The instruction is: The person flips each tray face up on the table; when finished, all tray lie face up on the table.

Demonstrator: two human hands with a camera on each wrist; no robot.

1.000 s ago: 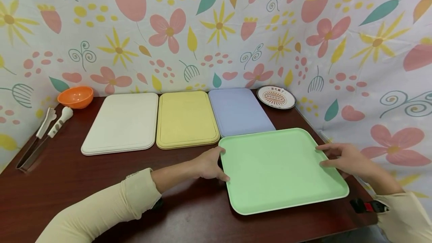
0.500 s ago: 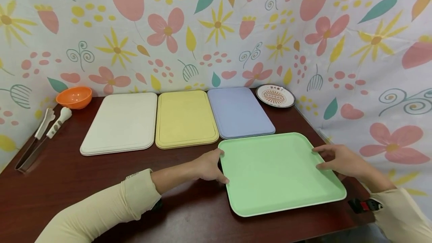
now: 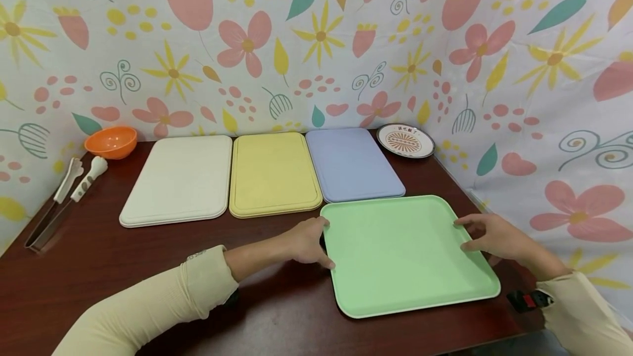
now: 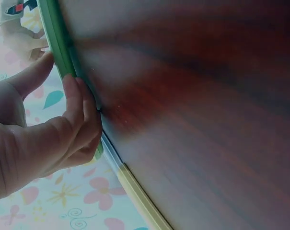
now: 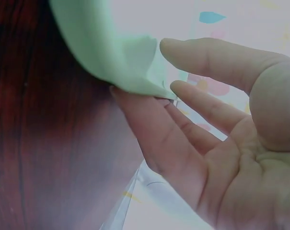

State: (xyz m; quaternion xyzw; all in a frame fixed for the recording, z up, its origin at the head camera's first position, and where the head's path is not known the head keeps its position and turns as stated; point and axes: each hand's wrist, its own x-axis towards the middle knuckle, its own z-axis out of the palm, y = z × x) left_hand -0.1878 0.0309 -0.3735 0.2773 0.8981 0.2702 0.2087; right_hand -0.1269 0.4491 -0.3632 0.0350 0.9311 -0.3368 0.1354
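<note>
A light-green rectangular tray (image 3: 395,257) is at the front right of the dark wooden table. My left hand (image 3: 307,240) grips its left rim. In the left wrist view, the thumb of my left hand (image 4: 53,124) is at the upper side and the curled fingers are against the outer side and underneath. My right hand (image 3: 499,238) holds the opposite rim. The right wrist view has the fingers of my right hand (image 5: 207,129) reaching beneath the tray's edge (image 5: 92,52), with the thumb above it. Whether the tray's underside fully touches the table cannot be seen.
White (image 3: 180,177), yellow (image 3: 274,174) and blue (image 3: 353,163) boards lie in a row behind, the blue one close to the tray. A patterned plate (image 3: 405,140) is at the back right. An orange bowl (image 3: 111,143) and tongs (image 3: 66,202) lie at left.
The tray's right side and far edge have come down and slightly left, uncovering the blue board's near edge. My right hand has moved left with it; my left hand has barely moved.
</note>
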